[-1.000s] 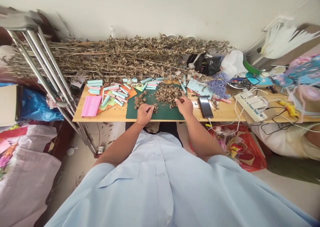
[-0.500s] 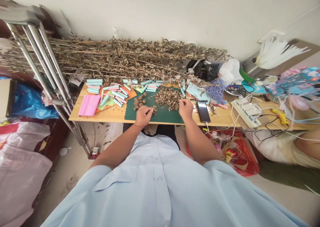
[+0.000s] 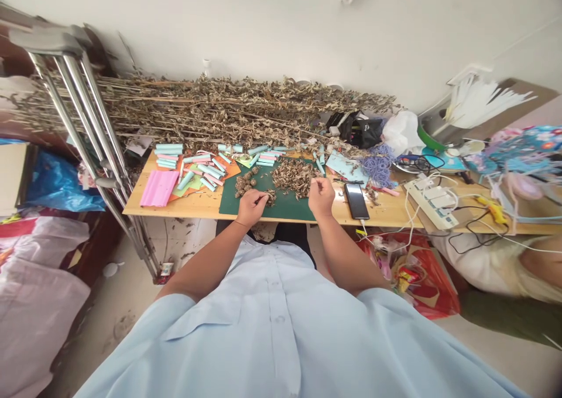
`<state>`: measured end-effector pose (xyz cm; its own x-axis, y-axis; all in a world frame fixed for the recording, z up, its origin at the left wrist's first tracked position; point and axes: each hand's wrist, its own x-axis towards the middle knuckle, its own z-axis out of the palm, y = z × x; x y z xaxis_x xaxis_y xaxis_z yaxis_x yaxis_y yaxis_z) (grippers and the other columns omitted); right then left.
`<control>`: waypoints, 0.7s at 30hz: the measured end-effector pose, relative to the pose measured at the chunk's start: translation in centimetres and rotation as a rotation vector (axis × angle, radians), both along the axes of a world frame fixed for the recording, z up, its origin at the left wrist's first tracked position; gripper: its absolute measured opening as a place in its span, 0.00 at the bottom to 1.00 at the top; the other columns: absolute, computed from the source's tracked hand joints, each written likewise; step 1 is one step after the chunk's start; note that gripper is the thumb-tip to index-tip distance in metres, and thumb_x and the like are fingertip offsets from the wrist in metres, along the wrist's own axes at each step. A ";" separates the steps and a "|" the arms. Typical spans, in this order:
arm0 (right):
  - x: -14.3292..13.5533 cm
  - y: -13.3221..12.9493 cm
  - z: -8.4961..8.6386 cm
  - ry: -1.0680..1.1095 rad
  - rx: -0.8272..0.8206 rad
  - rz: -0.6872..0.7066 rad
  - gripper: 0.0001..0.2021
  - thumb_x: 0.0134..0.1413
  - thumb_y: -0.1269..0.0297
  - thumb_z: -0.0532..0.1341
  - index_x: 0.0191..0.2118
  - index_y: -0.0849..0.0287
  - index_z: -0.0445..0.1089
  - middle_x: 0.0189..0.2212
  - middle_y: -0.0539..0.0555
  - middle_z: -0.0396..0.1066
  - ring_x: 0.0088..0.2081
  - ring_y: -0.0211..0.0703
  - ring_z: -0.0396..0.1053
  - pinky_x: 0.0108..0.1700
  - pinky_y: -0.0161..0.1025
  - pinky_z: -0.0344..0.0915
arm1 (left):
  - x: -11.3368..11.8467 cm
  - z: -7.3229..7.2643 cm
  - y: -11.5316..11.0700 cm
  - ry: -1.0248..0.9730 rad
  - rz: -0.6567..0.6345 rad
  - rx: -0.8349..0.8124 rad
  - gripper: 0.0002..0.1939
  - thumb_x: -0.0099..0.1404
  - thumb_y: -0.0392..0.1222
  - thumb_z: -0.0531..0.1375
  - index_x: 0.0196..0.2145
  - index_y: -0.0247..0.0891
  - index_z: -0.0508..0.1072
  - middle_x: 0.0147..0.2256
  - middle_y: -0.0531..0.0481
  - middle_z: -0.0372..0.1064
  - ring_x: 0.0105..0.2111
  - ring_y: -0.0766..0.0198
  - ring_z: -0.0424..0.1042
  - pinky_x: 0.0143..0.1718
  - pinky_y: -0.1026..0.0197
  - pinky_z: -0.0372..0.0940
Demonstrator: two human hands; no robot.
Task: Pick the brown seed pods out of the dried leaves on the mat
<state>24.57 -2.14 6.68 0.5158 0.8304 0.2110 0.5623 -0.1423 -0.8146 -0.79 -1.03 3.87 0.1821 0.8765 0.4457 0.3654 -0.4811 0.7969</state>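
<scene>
Clock reading: taken from the centre of the green mat [image 3: 290,210], 12 toward the wall, 6 toward the seated person's shirt.
Left hand: the left hand [image 3: 252,208], at 7 o'clock, is nearly closed, thumb and forefinger tips together against a small leaf cluster [image 3: 271,197]; whether a piece is pinched between them, I cannot tell.
Right hand: the right hand [image 3: 321,197], at 3 o'clock, is closed with fingers curled in and fingertips gathered, beside the leaf pile [image 3: 293,177]; any contents cannot be told.
Loose leaves: the leaf pile, dry and brown, lies on the mat at 1 o'clock.
Clumps: rounded brown clumps [image 3: 246,181] sit on the mat at 9 o'clock, apart from the pile.
Paper: blue and pink rolls [image 3: 211,170] at 10 o'clock, partly on orange and green sheets; a pink sheet [image 3: 158,188] (visibly creased) at 9.
Phone: the dark-screened phone [image 3: 356,201] lies at 3 o'clock, white cable attached.
Cord: a tangled purple bundle [image 3: 378,165] at 2 o'clock.
Power: a white power strip [image 3: 432,202] at 3 o'clock, beyond the phone.
Stalks: dried stalks [image 3: 211,111] stretch from 10 to 1 o'clock.
Crutches: metal crutches [image 3: 83,105] lean at 10 o'clock.
Floor: a red bag [image 3: 428,281] at 4 o'clock.
</scene>
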 end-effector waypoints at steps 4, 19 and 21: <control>-0.3 -0.2 0.4 -0.020 -0.063 0.012 0.10 0.54 0.56 0.58 0.29 0.55 0.70 0.24 0.51 0.71 0.30 0.46 0.69 0.36 0.41 0.66 | 0.1 0.1 0.0 -0.001 -0.002 -0.007 0.13 0.70 0.47 0.58 0.33 0.40 0.79 0.30 0.48 0.74 0.34 0.61 0.72 0.41 0.56 0.68; -7.4 -4.5 -0.2 -0.191 0.098 0.399 0.14 0.66 0.52 0.55 0.38 0.54 0.72 0.32 0.54 0.75 0.32 0.45 0.71 0.43 0.43 0.68 | 1.4 1.5 -1.1 -0.381 -0.146 -0.499 0.20 0.67 0.52 0.61 0.46 0.35 0.79 0.36 0.44 0.78 0.35 0.60 0.76 0.34 0.59 0.71; -8.2 -4.8 -0.4 -0.236 0.063 0.452 0.13 0.66 0.54 0.54 0.38 0.53 0.72 0.35 0.55 0.76 0.34 0.46 0.72 0.45 0.43 0.68 | 1.4 1.4 -1.3 -0.419 -0.177 -0.564 0.21 0.63 0.53 0.64 0.46 0.33 0.78 0.35 0.45 0.78 0.32 0.62 0.75 0.33 0.60 0.71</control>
